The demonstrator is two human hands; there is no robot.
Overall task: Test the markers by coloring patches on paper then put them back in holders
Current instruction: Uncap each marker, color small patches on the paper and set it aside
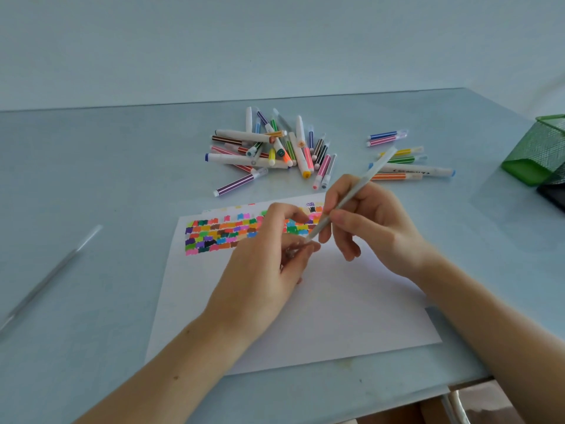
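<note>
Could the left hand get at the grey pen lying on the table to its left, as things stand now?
Probably not at once: nothing lies between the left hand and the grey pen, but its fingers seem to pinch a small clear cap.

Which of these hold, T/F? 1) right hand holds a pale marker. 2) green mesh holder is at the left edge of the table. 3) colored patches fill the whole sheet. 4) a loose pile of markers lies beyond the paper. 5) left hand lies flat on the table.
1) True: the right hand grips the pale marker.
2) False: the green mesh holder is at the right edge.
3) False: the colored patches cover only the far part of the paper.
4) True: the marker pile lies beyond it.
5) False: the left hand is raised, fingers curled at the marker's tip.
</note>
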